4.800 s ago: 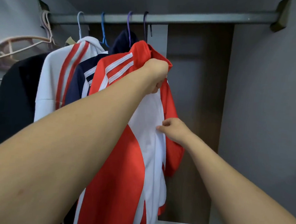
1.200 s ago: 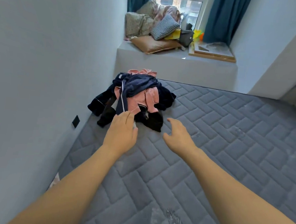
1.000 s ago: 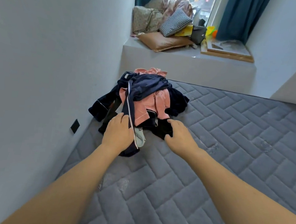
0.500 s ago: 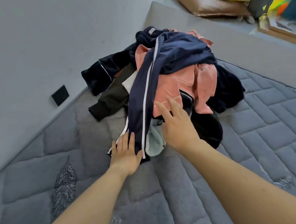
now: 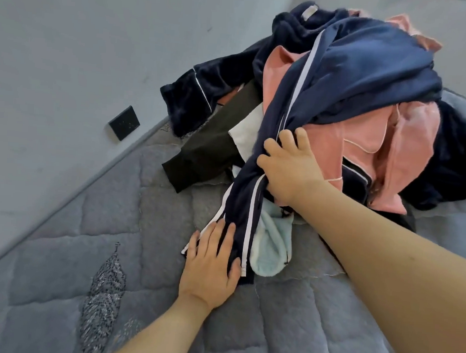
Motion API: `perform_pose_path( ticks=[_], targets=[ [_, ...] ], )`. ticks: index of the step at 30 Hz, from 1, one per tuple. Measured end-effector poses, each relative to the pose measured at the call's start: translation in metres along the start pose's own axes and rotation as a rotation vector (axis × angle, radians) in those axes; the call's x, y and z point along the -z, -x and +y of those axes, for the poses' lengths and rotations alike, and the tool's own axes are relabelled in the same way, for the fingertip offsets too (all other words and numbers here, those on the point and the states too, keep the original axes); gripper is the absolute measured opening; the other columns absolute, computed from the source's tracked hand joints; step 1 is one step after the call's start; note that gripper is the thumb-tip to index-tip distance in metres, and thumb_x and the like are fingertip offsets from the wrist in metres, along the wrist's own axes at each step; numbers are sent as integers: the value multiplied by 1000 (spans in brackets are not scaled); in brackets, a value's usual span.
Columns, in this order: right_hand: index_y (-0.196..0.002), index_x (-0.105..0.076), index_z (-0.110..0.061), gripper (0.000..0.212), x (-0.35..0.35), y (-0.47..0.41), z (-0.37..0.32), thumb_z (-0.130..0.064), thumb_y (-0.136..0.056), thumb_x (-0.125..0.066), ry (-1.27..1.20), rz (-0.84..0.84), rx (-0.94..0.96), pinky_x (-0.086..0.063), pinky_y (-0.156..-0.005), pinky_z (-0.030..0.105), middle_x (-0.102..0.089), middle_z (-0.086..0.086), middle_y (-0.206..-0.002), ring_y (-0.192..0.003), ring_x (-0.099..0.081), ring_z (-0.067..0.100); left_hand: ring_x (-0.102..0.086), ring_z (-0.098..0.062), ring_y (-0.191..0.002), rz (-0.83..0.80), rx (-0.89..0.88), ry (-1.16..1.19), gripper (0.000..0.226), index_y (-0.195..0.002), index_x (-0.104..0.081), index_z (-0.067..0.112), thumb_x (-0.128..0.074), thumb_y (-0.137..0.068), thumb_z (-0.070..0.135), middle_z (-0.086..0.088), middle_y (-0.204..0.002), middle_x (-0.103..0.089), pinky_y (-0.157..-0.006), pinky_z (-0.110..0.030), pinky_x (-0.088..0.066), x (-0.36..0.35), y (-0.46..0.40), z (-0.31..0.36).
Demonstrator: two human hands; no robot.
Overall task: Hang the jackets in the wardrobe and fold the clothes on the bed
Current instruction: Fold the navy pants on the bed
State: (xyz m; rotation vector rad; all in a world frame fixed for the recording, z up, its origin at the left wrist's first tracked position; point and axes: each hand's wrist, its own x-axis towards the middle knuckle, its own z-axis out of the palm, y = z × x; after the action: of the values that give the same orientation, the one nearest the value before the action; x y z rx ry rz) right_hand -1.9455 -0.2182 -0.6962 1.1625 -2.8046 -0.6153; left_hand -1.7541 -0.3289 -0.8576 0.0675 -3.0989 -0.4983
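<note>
We see our right hand (image 5: 287, 166) on the pile of clothes (image 5: 369, 108), which lies on the grey quilted bed (image 5: 298, 332) close to the wall (image 5: 69, 54) at the left. The fingers of this hand are curled around the navy trousers with white stripe (image 5: 352, 71), and they grip the bunched cloth at about the middle of the leg. The trousers run from the far top of the pile down toward us, over a pink garment (image 5: 380, 148).

Our left hand (image 5: 209, 265) is nearer to us, and it lies flat on the low end of the same trouser leg. Its fingers are straight and a little spread, and they press the cloth down on the bed; the thumb is at the right edge of the cloth.

Just to the right of the left hand a light blue sock (image 5: 272, 248) comes out from under the trousers. At the left of the pile there are a dark olive sleeve (image 5: 206, 149) and a dark blue velvet sleeve with thin white piping (image 5: 193, 96). On the wall, near the edge of the bed, we see a black socket plate (image 5: 124, 122).
</note>
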Motion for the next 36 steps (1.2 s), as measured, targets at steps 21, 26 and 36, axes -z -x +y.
perform_pose_path(
  ticks=[21, 26, 36],
  targets=[
    [-68, -48, -17, 15, 33, 307, -158, -23, -81, -52, -605, -959, -394, -39, -56, 25, -50, -2, -65, -60, -50, 20, -56, -32, -63, -130, -357, -58, 39, -102, -70, 22, -78, -65, 12, -9, -84, -58, -44, -34, -44, 64, 168, -7],
    [-91, -58, -18, 18, 71, 362, -292, -35, -86, -62, -1532, -1276, -397, -47, -59, 23, -59, -1, -81, -71, -60, 15, -59, -32, -82, -430, -253, -439, 21, -100, -64, 30, -65, -79, 27, -5, -95, -59, -65, -39, -46, 125, 243, -86],
    [-154, -2, -32, 83, -11, 404, -176, -24, -89, -53, -533, -710, -733, -16, -114, 55, 1, 6, -161, -148, -3, 30, -32, -30, -129, -644, -105, -31, 84, -151, -16, 27, -51, -83, 62, -4, -144, -27, -103, -47, -32, 98, 236, 55]
  ],
)
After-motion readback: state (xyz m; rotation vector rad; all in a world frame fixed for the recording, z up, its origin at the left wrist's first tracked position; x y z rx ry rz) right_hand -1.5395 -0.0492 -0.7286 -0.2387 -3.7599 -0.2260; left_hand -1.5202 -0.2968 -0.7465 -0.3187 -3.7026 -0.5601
